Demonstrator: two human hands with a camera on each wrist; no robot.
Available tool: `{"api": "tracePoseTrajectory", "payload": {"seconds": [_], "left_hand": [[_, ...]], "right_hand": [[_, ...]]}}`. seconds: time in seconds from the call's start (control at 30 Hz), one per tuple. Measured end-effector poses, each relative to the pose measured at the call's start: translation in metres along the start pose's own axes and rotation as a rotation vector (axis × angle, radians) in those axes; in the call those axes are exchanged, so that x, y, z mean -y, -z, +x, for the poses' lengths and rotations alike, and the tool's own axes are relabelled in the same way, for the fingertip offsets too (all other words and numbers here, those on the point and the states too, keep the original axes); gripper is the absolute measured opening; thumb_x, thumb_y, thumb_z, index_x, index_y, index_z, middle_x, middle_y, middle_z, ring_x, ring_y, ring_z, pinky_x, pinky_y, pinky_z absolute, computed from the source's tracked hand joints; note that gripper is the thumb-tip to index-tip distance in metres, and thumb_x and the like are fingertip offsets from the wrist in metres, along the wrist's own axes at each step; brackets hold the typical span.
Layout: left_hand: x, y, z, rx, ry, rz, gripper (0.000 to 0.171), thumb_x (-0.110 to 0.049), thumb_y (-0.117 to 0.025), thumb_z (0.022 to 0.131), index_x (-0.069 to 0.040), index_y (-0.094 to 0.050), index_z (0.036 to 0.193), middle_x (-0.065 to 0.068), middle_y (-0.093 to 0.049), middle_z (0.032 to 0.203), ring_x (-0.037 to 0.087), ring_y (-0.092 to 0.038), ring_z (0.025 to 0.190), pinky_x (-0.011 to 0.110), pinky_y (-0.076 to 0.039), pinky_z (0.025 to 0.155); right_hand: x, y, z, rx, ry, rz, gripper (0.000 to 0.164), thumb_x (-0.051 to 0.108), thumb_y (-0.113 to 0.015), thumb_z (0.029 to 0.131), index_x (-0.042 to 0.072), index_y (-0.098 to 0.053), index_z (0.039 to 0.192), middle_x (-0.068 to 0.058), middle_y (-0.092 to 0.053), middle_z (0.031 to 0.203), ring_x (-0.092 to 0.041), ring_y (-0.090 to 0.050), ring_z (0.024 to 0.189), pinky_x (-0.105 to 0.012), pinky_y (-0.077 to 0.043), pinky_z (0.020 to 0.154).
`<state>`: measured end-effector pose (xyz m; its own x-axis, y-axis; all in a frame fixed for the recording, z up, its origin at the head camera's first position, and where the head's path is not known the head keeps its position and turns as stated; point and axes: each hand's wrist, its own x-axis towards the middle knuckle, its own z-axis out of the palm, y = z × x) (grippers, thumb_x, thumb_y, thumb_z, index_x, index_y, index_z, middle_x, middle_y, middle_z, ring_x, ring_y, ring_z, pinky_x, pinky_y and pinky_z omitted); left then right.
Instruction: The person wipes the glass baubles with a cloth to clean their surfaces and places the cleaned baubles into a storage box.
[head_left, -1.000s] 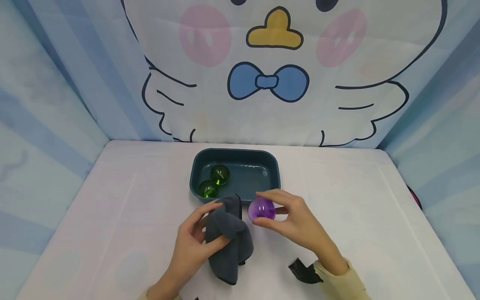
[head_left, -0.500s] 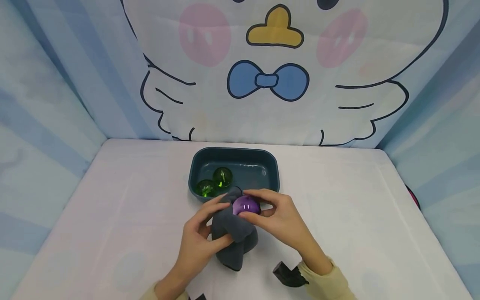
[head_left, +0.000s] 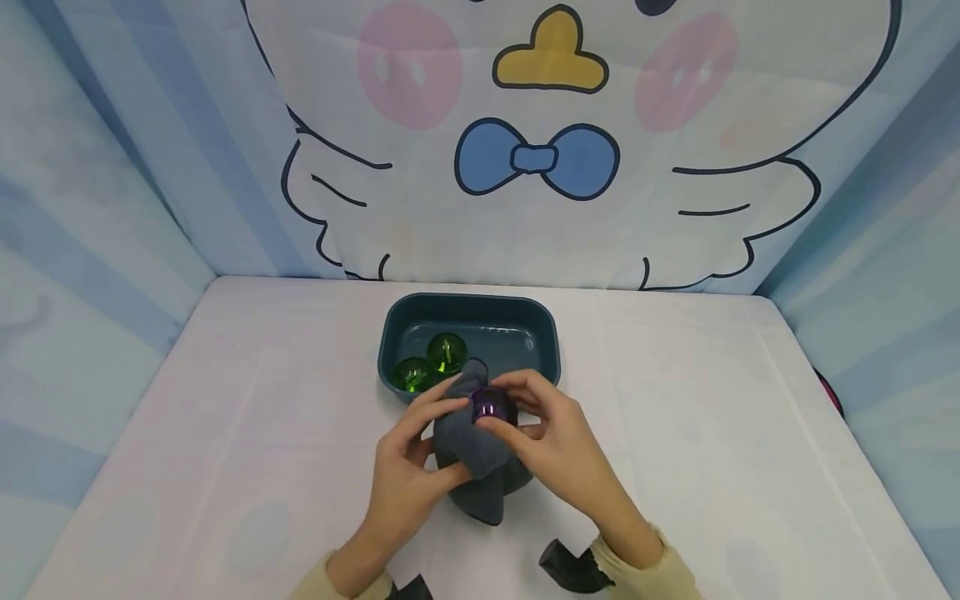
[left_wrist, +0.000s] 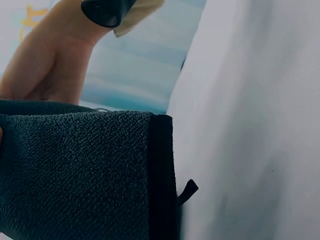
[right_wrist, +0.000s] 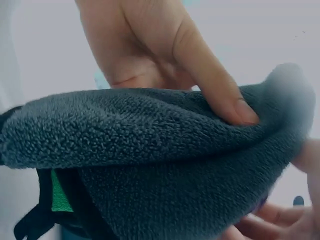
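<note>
My left hand (head_left: 401,479) grips a bunched dark grey towel (head_left: 471,442), thumb in front and fingers behind. My right hand (head_left: 558,446) pinches a clear purple ball (head_left: 493,403) and holds it against the towel's upper right side. In the left wrist view the towel (left_wrist: 75,170) shows a black edge and a small loop. The left thumb (right_wrist: 225,102) presses into the towel's fold in the right wrist view, where a green patch (right_wrist: 61,192) shows by the black edging. The ball is mostly hidden there.
Behind the hands stands a dark teal tray (head_left: 517,329) holding two clear green balls (head_left: 447,353), both on its left side. A white cloth covers the table (head_left: 675,400). Printed curtains (head_left: 540,233) close off the back and sides.
My right hand has moved left, bringing the purple ball from beside the towel onto it. The left hand and towel have shifted slightly right and up. The green balls shifted a little in the tray.
</note>
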<state>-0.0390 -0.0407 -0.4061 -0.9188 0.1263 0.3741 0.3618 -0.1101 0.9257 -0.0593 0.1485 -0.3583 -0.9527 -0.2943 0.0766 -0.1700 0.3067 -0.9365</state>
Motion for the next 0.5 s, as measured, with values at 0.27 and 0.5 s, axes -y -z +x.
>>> {"api": "tracePoseTrajectory", "payload": {"seconds": [0.27,0.5], "left_hand": [[-0.003,0.004,0.004,0.002,-0.018,-0.045,0.053,0.013,-0.078,0.075,0.004,-0.062,0.125,0.017,-0.048,0.146,0.022,-0.05,0.135,0.032,-0.055,0.096],[-0.003,0.002,0.001,0.009,-0.041,0.01,0.056,0.011,-0.081,0.074,-0.001,-0.064,0.126,0.013,-0.051,0.146,0.022,-0.051,0.134,0.029,-0.057,0.093]], "right_hand": [[-0.003,0.016,-0.001,0.211,0.117,0.201,0.052,0.002,-0.065,0.094,0.0,-0.047,0.144,-0.022,-0.046,0.147,-0.038,-0.054,0.129,-0.034,-0.056,0.093],[-0.006,0.021,-0.002,0.193,0.071,0.175,0.052,0.008,-0.07,0.092,0.003,-0.053,0.141,-0.018,-0.053,0.142,-0.028,-0.062,0.121,-0.032,-0.058,0.09]]}}
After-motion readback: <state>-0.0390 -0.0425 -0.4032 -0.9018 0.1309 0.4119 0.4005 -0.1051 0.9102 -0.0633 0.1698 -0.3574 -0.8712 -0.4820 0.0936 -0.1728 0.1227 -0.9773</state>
